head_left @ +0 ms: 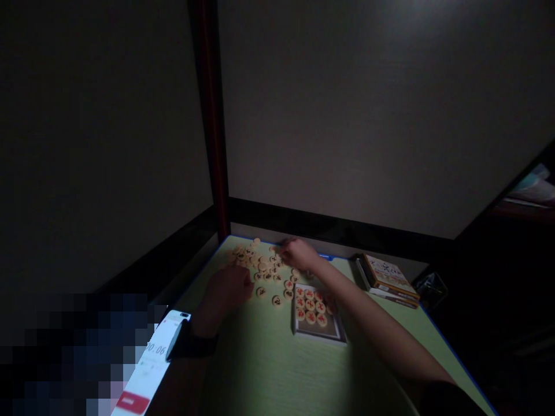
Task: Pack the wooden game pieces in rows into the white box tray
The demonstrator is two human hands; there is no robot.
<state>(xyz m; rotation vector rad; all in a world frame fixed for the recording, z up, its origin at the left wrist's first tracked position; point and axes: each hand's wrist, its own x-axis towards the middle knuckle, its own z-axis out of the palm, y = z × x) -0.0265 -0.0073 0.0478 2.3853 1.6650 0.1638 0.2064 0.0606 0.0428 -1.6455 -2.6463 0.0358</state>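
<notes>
Game pieces [277, 300], flat pale discs, are lying beyond, left of and inside the shallow rectangular box [312, 330]. Beyond it the right hand [299, 254] is bending among discs; leftward the left hand [233, 284] is resting curled; whether either grip is pinching anything, I cannot tell.

Phone [146, 367] btm off-frame, L fingers [247, 281] prob. mostly hidden.

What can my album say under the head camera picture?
Left hand, right hand, scattered round pieces, and a box of red-marked ones.
</notes>
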